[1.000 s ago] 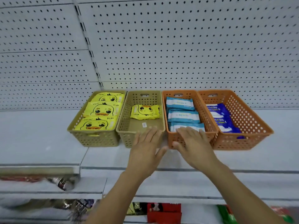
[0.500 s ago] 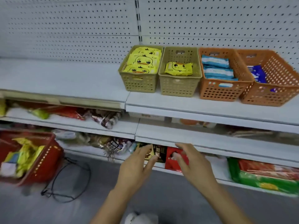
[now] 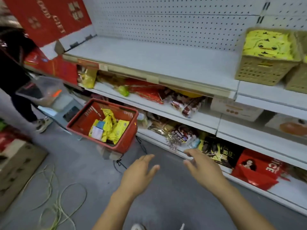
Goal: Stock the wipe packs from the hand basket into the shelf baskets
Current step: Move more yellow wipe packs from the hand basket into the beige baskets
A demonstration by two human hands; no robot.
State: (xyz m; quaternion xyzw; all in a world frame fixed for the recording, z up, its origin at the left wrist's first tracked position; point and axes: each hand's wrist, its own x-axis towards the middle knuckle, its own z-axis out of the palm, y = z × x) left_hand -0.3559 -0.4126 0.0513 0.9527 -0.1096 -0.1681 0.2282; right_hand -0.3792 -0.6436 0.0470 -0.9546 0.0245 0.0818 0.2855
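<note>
The left hand (image 3: 139, 173) and the right hand (image 3: 202, 166) are held empty, fingers loosely spread, side by side above the floor (image 3: 79, 166). The red hand basket (image 3: 120, 146) is found ahead and to the left, well apart, its long axis running away from the person, with yellow wipe packs (image 3: 111, 128) heaped inside. The left hand is judged nearer, and the shelf baskets (image 3: 262, 73) are set high to the right.

Head camera, angled down-left (tilted), floor and shelves (image 3: 166, 63)
</note>
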